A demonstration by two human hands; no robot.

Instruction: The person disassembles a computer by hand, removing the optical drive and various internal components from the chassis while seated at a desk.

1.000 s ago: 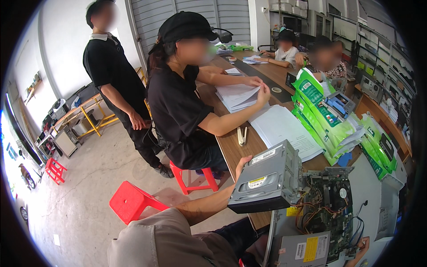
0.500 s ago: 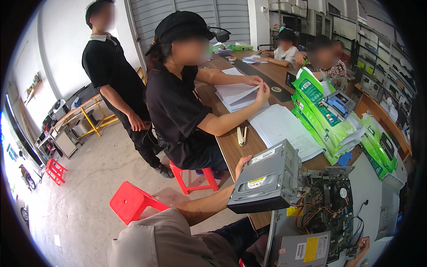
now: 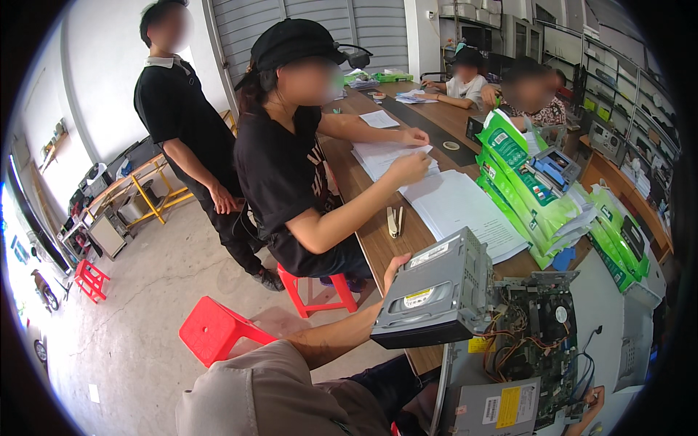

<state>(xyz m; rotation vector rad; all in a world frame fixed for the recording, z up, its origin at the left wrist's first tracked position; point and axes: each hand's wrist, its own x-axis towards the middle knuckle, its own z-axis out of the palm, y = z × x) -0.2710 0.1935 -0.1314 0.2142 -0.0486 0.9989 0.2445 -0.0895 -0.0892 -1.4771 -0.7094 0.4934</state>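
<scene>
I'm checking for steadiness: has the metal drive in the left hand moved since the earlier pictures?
No: the metal drive shows no clear shift in any direction against the cream stapler lying nearby.

Silver-and-black drive unit [image 3: 429,291], green bags [image 3: 507,147]

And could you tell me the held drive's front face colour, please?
The front face is black, head view.

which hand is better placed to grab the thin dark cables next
Probably the right hand: it is close to the cables, while the left hand holds the boxy grey metal drive with a black front.
</scene>
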